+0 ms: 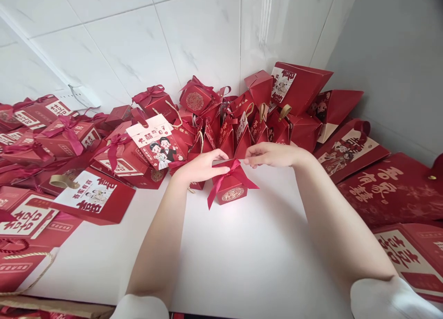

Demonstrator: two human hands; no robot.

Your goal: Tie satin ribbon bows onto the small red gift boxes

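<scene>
Both hands (204, 167) (270, 154) angle inward, fingers bent, flanking a ribboned red box (231, 193).

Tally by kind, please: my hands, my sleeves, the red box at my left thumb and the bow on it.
Left hand and right hand: 2 hands
Left sleeve and right sleeve: 2 sleeves
Red box: 1
Bow: 1
Total: 6

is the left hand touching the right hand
Apart: the head view shows a clear gap between the left hand and right hand, the bow showing there.
</scene>
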